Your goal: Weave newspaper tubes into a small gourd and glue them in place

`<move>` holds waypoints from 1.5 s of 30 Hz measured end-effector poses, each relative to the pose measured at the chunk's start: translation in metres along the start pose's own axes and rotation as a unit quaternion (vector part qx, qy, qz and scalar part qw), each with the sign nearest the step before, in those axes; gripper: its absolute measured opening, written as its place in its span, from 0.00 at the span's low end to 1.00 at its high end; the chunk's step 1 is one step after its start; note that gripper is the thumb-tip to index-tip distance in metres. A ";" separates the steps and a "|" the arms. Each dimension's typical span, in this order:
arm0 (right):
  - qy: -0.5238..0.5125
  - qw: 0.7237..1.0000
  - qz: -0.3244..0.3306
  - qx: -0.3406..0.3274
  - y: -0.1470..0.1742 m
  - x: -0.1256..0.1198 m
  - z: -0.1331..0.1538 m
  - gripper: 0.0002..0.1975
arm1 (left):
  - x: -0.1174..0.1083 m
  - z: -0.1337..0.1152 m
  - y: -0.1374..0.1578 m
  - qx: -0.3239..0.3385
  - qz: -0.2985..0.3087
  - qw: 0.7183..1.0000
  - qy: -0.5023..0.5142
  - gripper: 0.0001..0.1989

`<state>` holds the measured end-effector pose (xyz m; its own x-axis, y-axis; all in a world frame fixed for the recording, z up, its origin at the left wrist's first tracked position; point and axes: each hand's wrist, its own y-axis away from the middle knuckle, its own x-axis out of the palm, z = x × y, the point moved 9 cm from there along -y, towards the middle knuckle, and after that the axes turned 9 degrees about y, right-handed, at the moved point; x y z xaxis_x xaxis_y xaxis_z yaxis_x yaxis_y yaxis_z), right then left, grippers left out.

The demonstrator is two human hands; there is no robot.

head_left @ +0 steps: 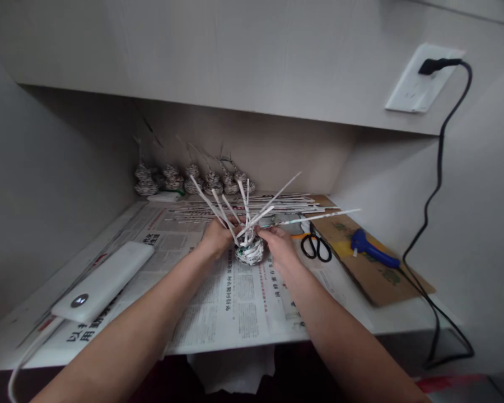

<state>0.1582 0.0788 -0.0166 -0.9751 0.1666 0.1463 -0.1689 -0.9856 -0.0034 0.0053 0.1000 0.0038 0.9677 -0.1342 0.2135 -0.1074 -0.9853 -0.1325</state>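
A small round weave of rolled newspaper strips point(250, 253) sits just above the newspaper-covered table, its loose paper sticks fanning upward and outward. My left hand point(218, 236) grips it from the left, fingers closed around the base of the sticks and partly hidden. From the right, my right hand point(277, 242) pinches it near the top of the round body, where one long stick runs off to the right. Behind the weave lies a bundle of paper sticks point(193, 211). Black-handled scissors point(316, 246) rest right of my right hand.
Several finished gourd-shaped weaves point(213, 183) stand along the back wall. A white power bank point(105, 280) with a cable lies at left. On the right, a blue glue gun point(373, 250) rests on cardboard point(378, 291), its black cord running to a wall socket point(424, 78).
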 end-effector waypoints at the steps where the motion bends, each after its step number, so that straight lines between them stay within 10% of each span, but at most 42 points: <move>1: -0.008 1.000 -0.017 0.005 0.000 -0.003 -0.002 0.11 | 0.002 0.000 0.001 0.001 0.012 1.000 -0.013 0.16; 13: -0.004 0.997 -0.069 -0.033 0.006 -0.008 0.010 0.11 | -0.010 -0.013 0.000 0.071 -0.058 0.978 -0.187 0.13; 45: 0.007 0.999 -0.033 -0.004 0.004 0.001 -0.003 0.08 | 0.008 -0.016 0.004 0.058 0.034 0.988 -0.141 0.08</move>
<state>0.1557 0.0747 -0.0192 -0.9636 0.2319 0.1327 -0.2342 -0.9722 -0.0020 0.0087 0.0936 0.0202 0.9859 -0.1487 -0.0765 -0.1634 -0.9540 -0.2515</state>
